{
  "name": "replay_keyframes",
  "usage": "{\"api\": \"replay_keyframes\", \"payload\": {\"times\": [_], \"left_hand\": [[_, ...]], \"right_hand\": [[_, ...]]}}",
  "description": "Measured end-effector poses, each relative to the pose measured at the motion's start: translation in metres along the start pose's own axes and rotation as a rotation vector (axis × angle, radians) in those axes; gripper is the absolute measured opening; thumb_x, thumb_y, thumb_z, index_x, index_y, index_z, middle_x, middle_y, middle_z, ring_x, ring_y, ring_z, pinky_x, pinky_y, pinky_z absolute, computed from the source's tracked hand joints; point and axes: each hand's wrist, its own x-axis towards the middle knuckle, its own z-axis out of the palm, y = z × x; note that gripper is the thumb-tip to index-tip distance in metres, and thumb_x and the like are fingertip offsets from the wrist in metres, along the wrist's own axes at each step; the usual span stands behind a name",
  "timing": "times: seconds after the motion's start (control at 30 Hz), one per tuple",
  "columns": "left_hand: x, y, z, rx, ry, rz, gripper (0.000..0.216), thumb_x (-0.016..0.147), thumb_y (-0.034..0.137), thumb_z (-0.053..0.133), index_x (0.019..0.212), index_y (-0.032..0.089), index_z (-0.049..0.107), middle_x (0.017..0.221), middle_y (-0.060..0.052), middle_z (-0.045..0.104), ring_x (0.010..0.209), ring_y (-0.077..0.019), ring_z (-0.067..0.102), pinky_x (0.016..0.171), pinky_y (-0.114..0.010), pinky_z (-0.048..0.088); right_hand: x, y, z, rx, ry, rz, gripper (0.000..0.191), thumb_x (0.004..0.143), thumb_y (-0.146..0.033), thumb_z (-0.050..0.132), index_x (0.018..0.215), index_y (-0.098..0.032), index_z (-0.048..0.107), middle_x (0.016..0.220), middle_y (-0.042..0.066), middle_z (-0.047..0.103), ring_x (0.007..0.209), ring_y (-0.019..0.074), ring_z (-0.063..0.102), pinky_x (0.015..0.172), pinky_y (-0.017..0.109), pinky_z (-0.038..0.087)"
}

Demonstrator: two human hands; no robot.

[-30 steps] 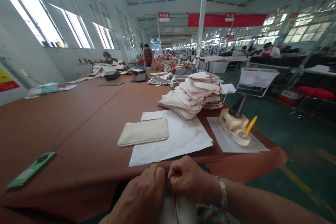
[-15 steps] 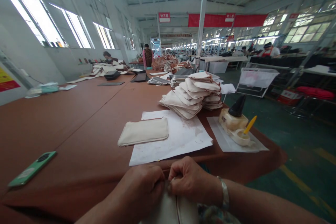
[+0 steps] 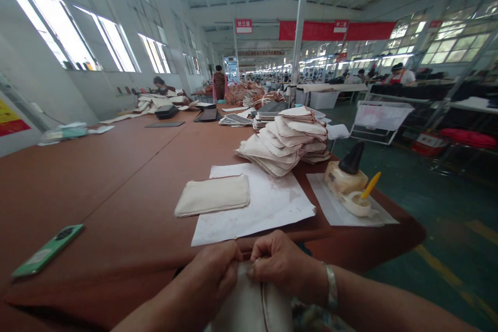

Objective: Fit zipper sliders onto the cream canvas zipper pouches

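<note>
Close to my body, below the table edge, I hold a cream fabric pouch (image 3: 249, 303) with a dark seam or slit running down its front. My left hand (image 3: 218, 270) is closed on its upper left edge. With a metal bracelet on the wrist, my right hand (image 3: 282, 267) pinches the upper right edge, fingers curled. The fingertips are partly hidden. On the table ahead, a similar cream pouch (image 3: 213, 195) lies flat, partly over a white paper sheet (image 3: 257, 218).
A leaning stack of cream pouches (image 3: 278, 142) stands behind the paper. To the right, a glue container (image 3: 344, 179) with a black cone and a small dish with a yellow-handled tool (image 3: 370, 185) rest on paper. A green phone (image 3: 49, 250) lies left. Co-workers sit or stand farther back.
My left hand has shifted slightly left and up along the pouch's top edge, showing more of the fabric between my hands. My right hand stays nearly in place.
</note>
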Motion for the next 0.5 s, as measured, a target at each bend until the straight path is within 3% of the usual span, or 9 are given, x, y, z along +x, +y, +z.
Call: {"api": "replay_keyframes", "payload": {"times": [0.13,0.2,0.33,0.5], "left_hand": [[-0.002,-0.01,-0.008,-0.217,-0.122,0.008,0.032,0.095,0.038,0.044,0.076,0.016,0.057,0.073,0.002,0.055,0.067,-0.0125,0.046,0.056,-0.019,0.037],[0.0,-0.013,-0.005,-0.186,-0.095,0.006,0.026,0.09,0.036,0.053,0.076,0.015,0.059,0.068,0.004,0.051,0.064,-0.0113,0.041,0.053,-0.018,0.032],[0.006,-0.012,0.007,-0.002,-0.001,0.027,0.016,0.084,0.017,0.051,0.07,0.016,0.059,0.067,0.002,0.06,0.064,-0.0118,0.049,0.056,-0.019,0.034],[0.004,0.003,0.017,0.458,-0.047,0.049,0.021,0.082,0.007,0.046,0.083,0.017,0.065,0.077,-0.006,0.069,0.067,-0.0204,0.063,0.06,-0.027,0.044]], "right_hand": [[-0.003,-0.003,0.001,0.024,0.005,0.037,0.009,0.057,-0.017,0.068,0.061,-0.011,0.062,0.052,-0.004,0.048,0.05,0.007,0.035,0.047,0.02,0.024],[-0.004,-0.002,0.0,0.014,0.001,0.022,0.01,0.059,-0.018,0.068,0.062,-0.011,0.062,0.052,-0.004,0.048,0.051,0.0068,0.034,0.047,0.02,0.023],[-0.002,0.001,0.0,-0.028,0.016,-0.006,0.01,0.059,-0.018,0.068,0.062,-0.01,0.063,0.052,-0.005,0.047,0.051,0.0067,0.033,0.047,0.02,0.024],[0.0,0.006,0.001,-0.054,0.001,-0.012,0.007,0.059,-0.016,0.065,0.062,-0.01,0.063,0.052,-0.005,0.048,0.052,0.0069,0.034,0.047,0.02,0.023]]}}
